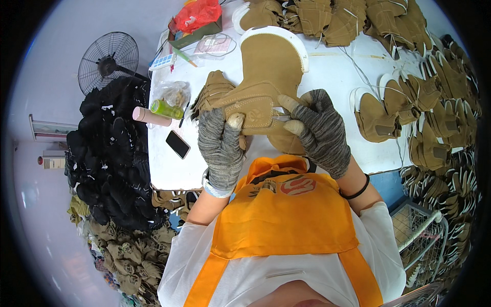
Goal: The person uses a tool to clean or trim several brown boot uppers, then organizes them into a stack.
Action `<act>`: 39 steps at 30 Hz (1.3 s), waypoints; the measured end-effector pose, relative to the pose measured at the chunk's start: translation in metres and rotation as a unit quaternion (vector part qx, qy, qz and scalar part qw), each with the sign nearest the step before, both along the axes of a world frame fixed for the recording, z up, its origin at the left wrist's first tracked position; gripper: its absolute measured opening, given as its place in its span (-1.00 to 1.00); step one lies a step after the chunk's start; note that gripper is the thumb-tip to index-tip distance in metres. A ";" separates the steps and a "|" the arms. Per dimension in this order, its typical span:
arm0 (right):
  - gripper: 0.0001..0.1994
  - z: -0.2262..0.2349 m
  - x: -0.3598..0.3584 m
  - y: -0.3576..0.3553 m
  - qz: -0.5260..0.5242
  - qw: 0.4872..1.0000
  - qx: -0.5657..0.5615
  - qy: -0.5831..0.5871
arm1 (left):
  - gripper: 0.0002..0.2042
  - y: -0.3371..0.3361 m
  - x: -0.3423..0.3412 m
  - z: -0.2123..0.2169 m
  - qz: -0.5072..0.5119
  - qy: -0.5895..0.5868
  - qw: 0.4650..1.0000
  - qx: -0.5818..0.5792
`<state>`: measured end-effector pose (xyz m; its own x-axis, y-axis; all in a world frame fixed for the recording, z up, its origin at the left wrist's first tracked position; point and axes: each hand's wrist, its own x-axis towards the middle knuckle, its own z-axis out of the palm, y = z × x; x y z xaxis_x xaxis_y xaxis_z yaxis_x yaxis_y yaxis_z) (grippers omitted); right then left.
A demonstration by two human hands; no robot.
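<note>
A tan shoe upper (268, 56) with a white band round its toe edge is stretched between my hands above the white table (327, 71). My left hand (221, 143), in a grey knitted glove with uncovered fingertips, is closed on the upper's stitched side panel, thumb on top. My right hand (322, 130), gloved alike, pinches the opposite edge of that panel, next to a small whitish tag or gap I cannot make out. Just beyond my left hand lies a stack of tan upper pieces (212, 91), partly hidden by the upper. The fingers underneath are hidden.
Tan uppers (332, 20) lie along the far edge, with more uppers (378, 115) at right. On the left are a phone (177, 144), a pink bottle (151, 116), a green bottle (166, 109) and a box (197, 31). Black uppers (115, 153) pile below a fan (108, 64).
</note>
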<state>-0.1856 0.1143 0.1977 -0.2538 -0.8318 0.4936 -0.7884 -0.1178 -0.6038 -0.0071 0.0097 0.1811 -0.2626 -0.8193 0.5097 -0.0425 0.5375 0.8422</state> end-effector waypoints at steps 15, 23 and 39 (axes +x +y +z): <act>-0.70 -0.017 -0.008 -0.003 0.064 0.996 -0.043 -0.033 | -0.79 0.000 0.002 -0.006 0.008 -0.033 0.999 -0.024; -0.68 -0.013 -0.007 -0.004 0.048 0.997 0.000 -0.064 | -0.76 0.000 0.001 -0.001 0.003 0.009 1.000 0.023; -0.75 -0.022 -0.011 -0.005 0.068 0.994 -0.078 -0.028 | -0.76 0.002 0.000 0.002 -0.003 0.008 0.999 0.032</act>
